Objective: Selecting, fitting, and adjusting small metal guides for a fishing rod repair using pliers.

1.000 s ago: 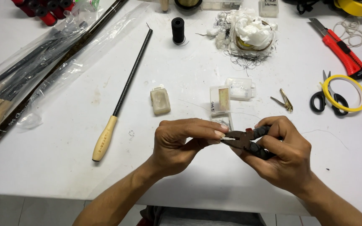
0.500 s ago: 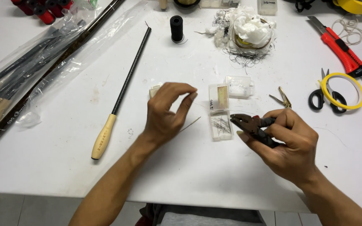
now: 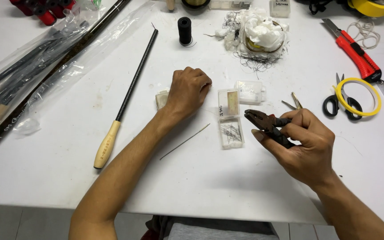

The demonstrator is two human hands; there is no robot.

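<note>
Right hand (image 3: pixel 310 149) gripping dark pliers (image 3: pixel 267 126) at center-right.
Left hand (image 3: pixel 187 91) is curling loosely over a small pale block (image 3: pixel 161 98) mid-tabletop, grip holding nothing I can make out; thin needle (image 3: pixel 184 142) lying just below.

A single head-worn camera looks steeply down and forward from above the near edge of the white flat-topped bench (image 3: pixel 58 178). It sits close over both forearms, taking in the bench from its near edge to the cluttered far side.
</note>
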